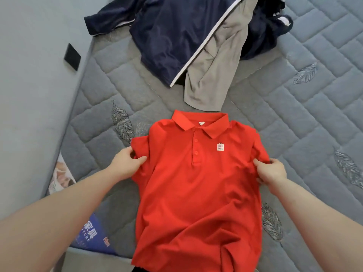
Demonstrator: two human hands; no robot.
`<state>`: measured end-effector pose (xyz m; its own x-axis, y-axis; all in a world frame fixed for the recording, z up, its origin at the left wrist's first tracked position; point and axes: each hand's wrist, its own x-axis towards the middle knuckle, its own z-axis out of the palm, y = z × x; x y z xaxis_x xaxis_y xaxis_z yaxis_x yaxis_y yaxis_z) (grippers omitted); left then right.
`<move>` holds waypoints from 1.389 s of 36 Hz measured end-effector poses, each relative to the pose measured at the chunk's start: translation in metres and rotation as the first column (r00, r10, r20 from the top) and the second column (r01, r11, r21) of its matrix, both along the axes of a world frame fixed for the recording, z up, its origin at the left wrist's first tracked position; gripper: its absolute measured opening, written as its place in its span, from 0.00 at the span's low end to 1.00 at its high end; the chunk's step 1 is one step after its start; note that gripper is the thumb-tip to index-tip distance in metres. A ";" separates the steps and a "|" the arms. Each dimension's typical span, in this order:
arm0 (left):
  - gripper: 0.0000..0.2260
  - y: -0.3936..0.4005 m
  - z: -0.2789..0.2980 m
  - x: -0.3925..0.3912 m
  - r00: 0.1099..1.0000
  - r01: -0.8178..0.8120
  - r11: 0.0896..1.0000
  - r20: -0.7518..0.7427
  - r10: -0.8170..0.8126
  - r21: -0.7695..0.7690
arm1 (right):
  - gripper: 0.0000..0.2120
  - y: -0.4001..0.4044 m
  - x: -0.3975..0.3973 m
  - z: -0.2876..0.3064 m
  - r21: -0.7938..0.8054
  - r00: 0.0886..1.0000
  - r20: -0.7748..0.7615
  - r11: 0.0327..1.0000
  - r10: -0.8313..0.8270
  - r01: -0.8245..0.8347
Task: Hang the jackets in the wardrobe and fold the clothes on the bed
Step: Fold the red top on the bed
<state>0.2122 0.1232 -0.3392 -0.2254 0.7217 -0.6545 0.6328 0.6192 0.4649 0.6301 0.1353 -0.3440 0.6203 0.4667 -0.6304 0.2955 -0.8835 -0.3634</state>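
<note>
Polo (196, 193) spread front-up on mattress (294, 124), collar away from fingers. Left hand (125, 163) pinching one sleeve, thumb on top; right hand (272, 171) pinching the other. Beyond the fingertips, navy jacket (167, 36) and grey garment (214, 71) heaped.

Before me, red polo shirt (196, 183) of smooth matt knit cloth, quilted grey mattress (294, 124) of stitched fabric, navy jacket (167, 40) with slight sheen, grey cloth garment (214, 69), glossy printed paper (94, 234).
</note>
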 end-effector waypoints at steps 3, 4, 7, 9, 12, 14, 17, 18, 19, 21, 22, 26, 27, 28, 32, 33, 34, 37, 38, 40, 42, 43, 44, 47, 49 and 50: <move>0.10 0.006 0.004 -0.013 0.987 -0.151 0.989 0.060 0.151 0.005 | 0.11 0.002 0.015 0.004 0.125 0.990 0.141 0.992 0.009 -0.027; 0.11 0.007 0.005 -0.018 0.979 -0.189 0.982 0.069 0.189 -0.008 | 0.09 0.002 0.020 0.008 0.168 0.981 0.191 0.985 -0.007 -0.025; 0.14 0.010 0.005 -0.028 0.960 -0.247 0.966 0.113 0.255 -0.078 | 0.09 0.003 0.028 0.018 0.246 0.976 0.203 0.969 -0.084 0.032; 0.16 0.008 0.002 -0.031 0.947 -0.283 0.951 0.117 0.298 -0.125 | 0.09 0.002 0.028 0.023 0.207 0.983 0.168 0.977 -0.080 0.044; 0.25 0.004 0.001 -0.031 0.949 -0.313 0.939 -0.023 0.313 -0.145 | 0.35 -0.010 0.019 0.028 0.150 0.978 0.204 0.986 0.039 -0.071; 0.38 0.001 0.003 -0.029 0.925 -0.376 0.912 -0.018 0.378 -0.163 | 0.40 -0.025 0.008 0.032 0.185 0.969 0.198 0.965 0.147 -0.184; 0.48 -0.005 0.003 -0.026 0.884 -0.447 0.867 0.039 0.466 -0.223 | 0.39 -0.054 -0.014 0.030 0.212 0.920 0.224 0.905 0.321 -0.368; 0.45 -0.008 0.002 -0.024 0.873 -0.464 0.857 0.047 0.485 -0.225 | 0.38 -0.063 -0.022 0.029 0.214 0.894 0.240 0.878 0.378 -0.429; 0.39 -0.011 0.002 -0.023 0.865 -0.479 0.852 0.052 0.499 -0.214 | 0.38 -0.073 -0.032 0.028 0.214 0.870 0.252 0.852 0.424 -0.477; 0.27 -0.021 -0.001 -0.019 0.856 -0.501 0.851 0.055 0.515 -0.159 | 0.36 -0.093 -0.054 0.027 0.227 0.844 0.246 0.818 0.476 -0.528; 0.25 -0.029 -0.003 -0.018 0.854 -0.509 0.851 0.049 0.518 -0.133 | 0.36 -0.105 -0.065 0.027 0.235 0.837 0.231 0.807 0.495 -0.542; 0.24 -0.076 -0.001 -0.010 0.882 -0.468 0.876 -0.002 0.471 -0.117 | 0.32 -0.164 -0.105 0.026 0.238 0.851 0.107 0.817 0.515 -0.525; 0.23 -0.091 0.000 -0.007 0.902 -0.428 0.893 -0.009 0.431 -0.135 | 0.31 -0.180 -0.112 0.026 0.214 0.866 0.071 0.840 0.495 -0.498; 0.22 -0.106 0.002 -0.003 0.919 -0.391 0.907 -0.007 0.395 -0.156 | 0.29 -0.195 -0.117 0.026 0.174 0.886 0.036 0.871 0.462 -0.460; 0.20 -0.163 0.012 0.015 0.958 -0.278 0.922 -0.010 0.286 -0.268 | 0.21 -0.243 -0.117 0.023 -0.017 0.933 -0.024 0.933 0.359 -0.360; 0.20 -0.176 0.015 0.019 0.967 -0.246 0.920 -0.007 0.256 -0.305 | 0.19 -0.251 -0.113 0.023 -0.024 0.930 -0.015 0.930 0.367 -0.367; 0.20 -0.188 0.017 0.024 0.973 -0.215 0.917 0.003 0.229 -0.337 | 0.18 -0.258 -0.110 0.022 -0.017 0.922 -0.001 0.922 0.387 -0.387; 0.17 -0.216 0.021 0.035 0.987 -0.115 0.918 0.061 0.148 -0.380 | 0.15 -0.271 -0.099 0.022 -0.006 0.906 0.057 0.907 0.420 -0.420; 0.16 -0.223 0.022 0.039 0.992 -0.069 0.922 0.072 0.104 -0.382 | 0.14 -0.274 -0.095 0.022 -0.019 0.911 0.076 0.914 0.405 -0.405; 0.13 -0.231 0.021 0.043 0.997 0.029 0.924 0.074 -0.001 -0.380 | 0.13 -0.281 -0.087 0.021 -0.074 0.937 0.107 0.943 0.332 -0.326; 0.10 -0.234 0.020 0.046 0.994 0.108 0.917 0.059 -0.093 -0.385 | 0.14 -0.288 -0.080 0.022 -0.162 0.971 0.104 0.967 0.215 -0.196; 0.10 -0.234 0.020 0.046 0.992 0.129 0.912 0.050 -0.119 -0.388 | 0.15 -0.291 -0.076 0.024 -0.215 0.983 0.083 0.966 0.161 -0.140; 0.10 -0.231 0.021 0.046 0.990 0.140 0.908 0.041 -0.135 -0.394 | 0.17 -0.292 -0.073 0.025 -0.264 0.990 0.053 0.958 0.130 -0.112; 0.13 -0.217 0.022 0.042 0.990 0.135 0.899 0.016 -0.141 -0.416 | 0.21 -0.292 -0.064 0.030 -0.327 0.994 -0.006 0.939 0.112 -0.107; 0.17 -0.201 0.022 0.033 0.998 0.045 0.921 -0.015 -0.055 -0.386 | 0.25 -0.287 -0.063 0.033 -0.301 0.995 0.016 0.949 0.100 -0.090; 0.19 -0.190 0.023 0.028 0.999 -0.015 0.937 -0.038 0.002 -0.350 | 0.28 -0.284 -0.064 0.036 -0.275 0.995 0.032 0.958 0.093 -0.081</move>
<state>0.2401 -0.0664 -0.3165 -0.2588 0.4459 -0.8568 0.6388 0.7444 0.1945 0.5664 -0.1489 -0.3081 0.6150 0.3341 -0.7143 0.3862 -0.9174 -0.0966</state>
